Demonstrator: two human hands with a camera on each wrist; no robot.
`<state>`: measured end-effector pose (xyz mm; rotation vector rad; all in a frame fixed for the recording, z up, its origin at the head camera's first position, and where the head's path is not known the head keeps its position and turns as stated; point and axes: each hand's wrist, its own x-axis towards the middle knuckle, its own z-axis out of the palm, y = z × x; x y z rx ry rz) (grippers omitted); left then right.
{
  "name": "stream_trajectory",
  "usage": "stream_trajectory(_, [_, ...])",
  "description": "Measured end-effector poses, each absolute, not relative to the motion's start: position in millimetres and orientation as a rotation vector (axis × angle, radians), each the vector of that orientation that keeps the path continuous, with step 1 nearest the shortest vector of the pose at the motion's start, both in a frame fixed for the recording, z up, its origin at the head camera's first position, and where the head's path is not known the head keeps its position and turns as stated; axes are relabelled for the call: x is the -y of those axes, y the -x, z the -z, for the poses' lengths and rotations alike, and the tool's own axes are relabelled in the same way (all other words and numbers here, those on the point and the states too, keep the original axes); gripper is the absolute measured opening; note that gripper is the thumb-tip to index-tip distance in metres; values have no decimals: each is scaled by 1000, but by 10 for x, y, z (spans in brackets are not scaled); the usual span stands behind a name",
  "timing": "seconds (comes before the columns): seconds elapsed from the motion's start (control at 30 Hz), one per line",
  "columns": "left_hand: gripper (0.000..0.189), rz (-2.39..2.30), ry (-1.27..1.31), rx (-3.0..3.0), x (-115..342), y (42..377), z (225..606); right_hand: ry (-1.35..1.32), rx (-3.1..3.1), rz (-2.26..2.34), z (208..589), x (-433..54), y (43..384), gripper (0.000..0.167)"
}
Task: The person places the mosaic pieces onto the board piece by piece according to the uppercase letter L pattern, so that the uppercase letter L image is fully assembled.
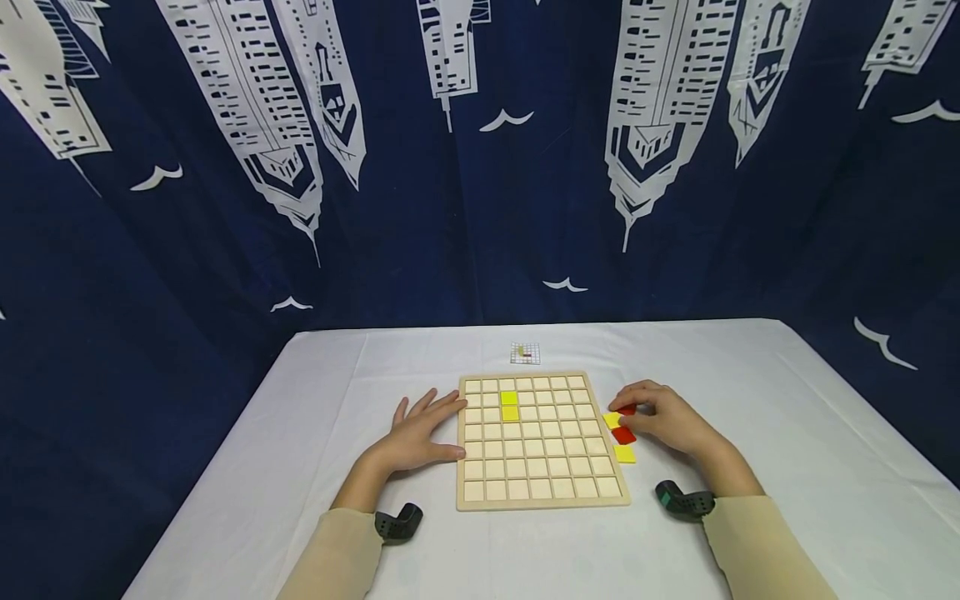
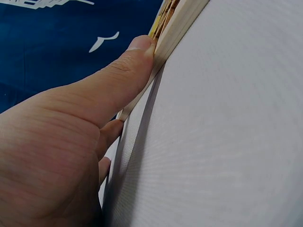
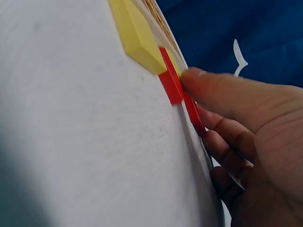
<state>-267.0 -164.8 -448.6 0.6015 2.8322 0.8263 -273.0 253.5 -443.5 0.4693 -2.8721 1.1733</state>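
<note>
A light wooden grid board lies on the table with two yellow tiles in its upper part, one in front of the other. My left hand is spread along the board's left edge, thumb and fingertips at the frame. In the left wrist view the thumb presses the wooden rim. My right hand bends loosely over the tiles beside the board's right edge. Its thumb and fingertips are apart, right at a yellow tile and a red tile, which the hand partly covers.
Nearer along the right side of the board lie another red tile and a yellow tile. A small printed grid card sits beyond the board. A dark blue patterned curtain hangs behind the white-covered table.
</note>
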Motion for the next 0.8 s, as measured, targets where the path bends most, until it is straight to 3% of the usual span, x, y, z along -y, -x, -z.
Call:
stream_trajectory(0.47, [83, -817, -600, -2839, 1648, 2676, 4493, -481, 2946, -1158, 4388, -2540, 2683, 29])
stream_trajectory(0.8, [83, -824, -594, -2836, 1647, 2677, 4499, -457, 2950, -1177, 4402, -2529, 2696, 17])
